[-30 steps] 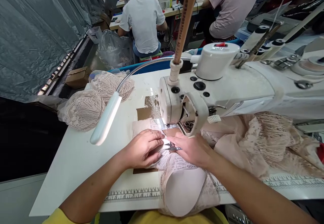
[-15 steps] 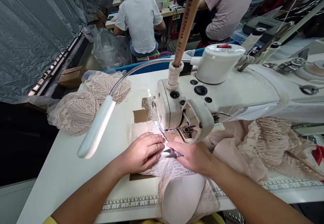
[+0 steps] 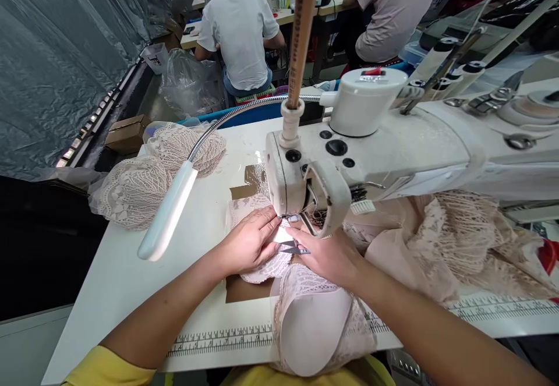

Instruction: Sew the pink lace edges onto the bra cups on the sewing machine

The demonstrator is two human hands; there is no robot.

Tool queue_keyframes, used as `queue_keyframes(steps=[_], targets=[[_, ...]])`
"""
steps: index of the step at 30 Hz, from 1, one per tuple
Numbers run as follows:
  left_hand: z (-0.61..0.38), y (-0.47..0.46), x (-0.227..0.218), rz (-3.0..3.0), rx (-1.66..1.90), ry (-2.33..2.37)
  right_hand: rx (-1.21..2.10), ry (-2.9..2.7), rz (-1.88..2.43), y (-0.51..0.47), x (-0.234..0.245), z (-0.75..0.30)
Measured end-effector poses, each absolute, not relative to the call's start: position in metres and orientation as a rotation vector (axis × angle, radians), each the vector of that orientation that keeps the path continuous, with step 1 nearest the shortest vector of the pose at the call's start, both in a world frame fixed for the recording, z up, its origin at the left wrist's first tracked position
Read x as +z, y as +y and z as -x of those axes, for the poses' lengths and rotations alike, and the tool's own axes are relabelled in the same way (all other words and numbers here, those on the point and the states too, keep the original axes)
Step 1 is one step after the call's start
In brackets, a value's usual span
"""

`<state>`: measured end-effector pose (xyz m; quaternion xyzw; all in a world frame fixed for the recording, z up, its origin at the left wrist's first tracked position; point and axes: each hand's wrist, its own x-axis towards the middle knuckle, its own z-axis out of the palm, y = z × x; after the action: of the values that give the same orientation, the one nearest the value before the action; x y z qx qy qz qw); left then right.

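Under the head of a white sewing machine (image 3: 286,182) lies a piece of pale pink lace (image 3: 262,271). My left hand (image 3: 253,237) rests flat on this lace, its fingertips close to the presser foot (image 3: 288,218). In my right hand (image 3: 327,255) is a pair of thread snips (image 3: 293,248), blades pointing left over the fabric. The right fingertips are also near the presser foot. A moulded bra cup (image 3: 317,328) with lace edging hangs over the table's front edge, below my right hand. The fabric beneath my palms is partly hidden.
A lamp (image 3: 168,211) on a bent metal neck stands over the table's left side. Lace cups (image 3: 135,191) are piled behind it. More lace fabric (image 3: 454,234) lies under the machine arm. A printed ruler (image 3: 222,339) runs along the front edge. Two people sit further back.
My left hand has slid forward with the lace, toward the presser foot. My right hand has shifted slightly forward, still holding the snips. The camera view has moved a little.
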<state>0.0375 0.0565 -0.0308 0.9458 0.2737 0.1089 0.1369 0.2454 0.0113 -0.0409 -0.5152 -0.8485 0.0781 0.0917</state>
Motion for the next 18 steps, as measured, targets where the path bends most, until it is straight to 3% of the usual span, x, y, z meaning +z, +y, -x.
queue_keyframes(steps=[12, 18], targets=[[-0.032, 0.074, -0.032, -2.802, 0.203, 0.759, 0.243, -2.505, 1.521, 0.013, -0.039, -0.244], [-0.027, 0.066, -0.037, -2.857, 0.324, 0.725, 0.290, -2.505, 1.435, 0.012, -0.041, -0.246]])
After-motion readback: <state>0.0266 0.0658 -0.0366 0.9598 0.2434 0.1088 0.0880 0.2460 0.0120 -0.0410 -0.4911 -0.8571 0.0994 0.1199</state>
